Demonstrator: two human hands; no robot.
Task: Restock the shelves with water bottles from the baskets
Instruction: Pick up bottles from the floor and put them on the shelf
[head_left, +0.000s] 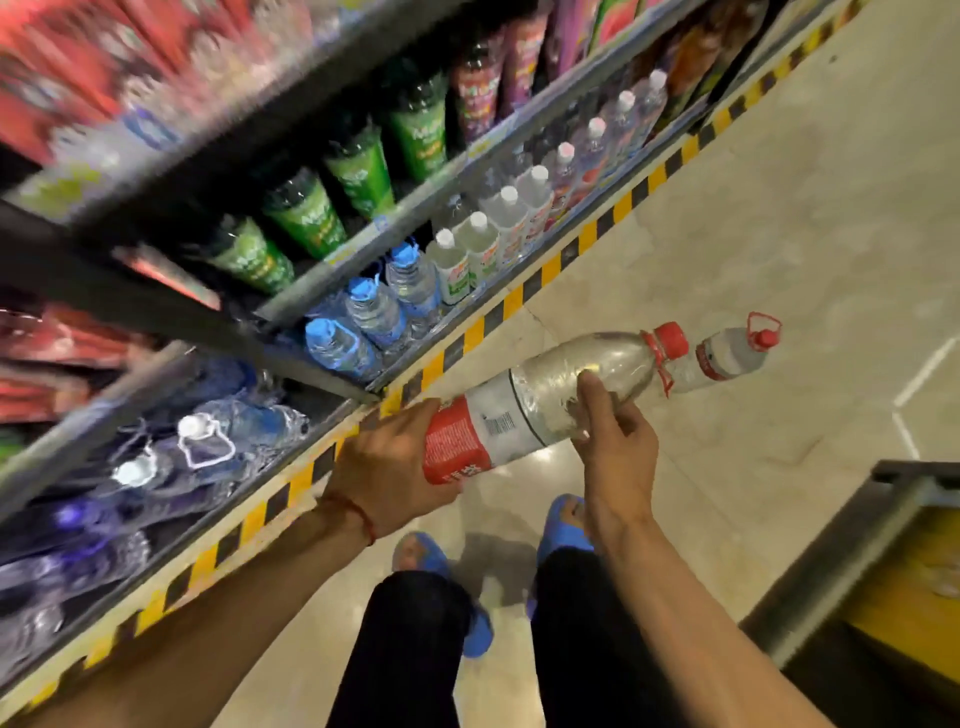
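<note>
two hands on the water bottle (540, 402)? — desk

both, going by my feed. left hand (395, 462) wraps the base end, fingers curled under the red label (452, 441). right hand (615, 431) clamps the clear body just short of the shoulder, thumb on top. — op

heading? — desk

long axis close to level, cap end a little higher. red cap (670, 340) points up and to the right in my view, away from the body; base points back toward the left hand. it is carried in the air over the floor (779, 208), just off the yellow-and-black striped shelf edge (519, 299). — op

looks? — desk

large, clear plastic, red carry loop hanging at the neck. label is red at the base, then white with a barcode. — op

anything near? — desk

one more red-capped bottle (727, 356) on the floor past the cap; i cannot tell whether it stands or lies. behind the striped edge: blue-capped bottles (374, 312), then white-capped bottles (501, 221). green-labelled bottles (306, 213) one level up. left side of my view is blurred. — op
</note>
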